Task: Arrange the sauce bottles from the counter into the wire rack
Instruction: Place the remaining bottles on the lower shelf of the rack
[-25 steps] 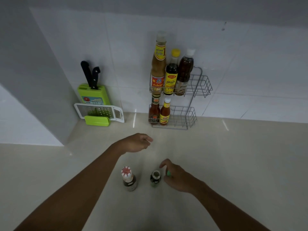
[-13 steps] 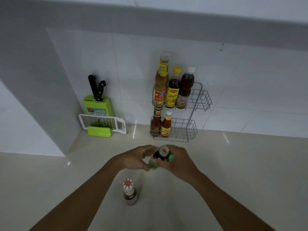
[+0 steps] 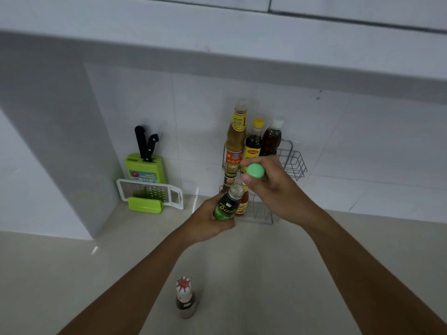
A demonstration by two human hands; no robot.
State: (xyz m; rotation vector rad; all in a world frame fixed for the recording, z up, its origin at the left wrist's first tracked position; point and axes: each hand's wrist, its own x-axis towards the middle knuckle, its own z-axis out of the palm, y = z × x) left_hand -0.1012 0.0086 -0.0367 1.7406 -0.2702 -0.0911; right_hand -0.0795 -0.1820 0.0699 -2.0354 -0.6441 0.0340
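left hand [image 3: 205, 221] grasps green bottle [image 3: 226, 205] by its body; right hand [image 3: 271, 187] pinches green cap [image 3: 255, 170]. likely glass, uncapped: keep upright.

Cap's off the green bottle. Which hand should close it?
Right. The right hand holds the green cap in its fingers just above the open green-label bottle, which the left hand grips by the body.

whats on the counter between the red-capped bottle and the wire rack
Head view: nothing rests on that stretch of counter. Between the red-capped bottle and the wire rack, only the left hand hangs above it, holding the green-label bottle.
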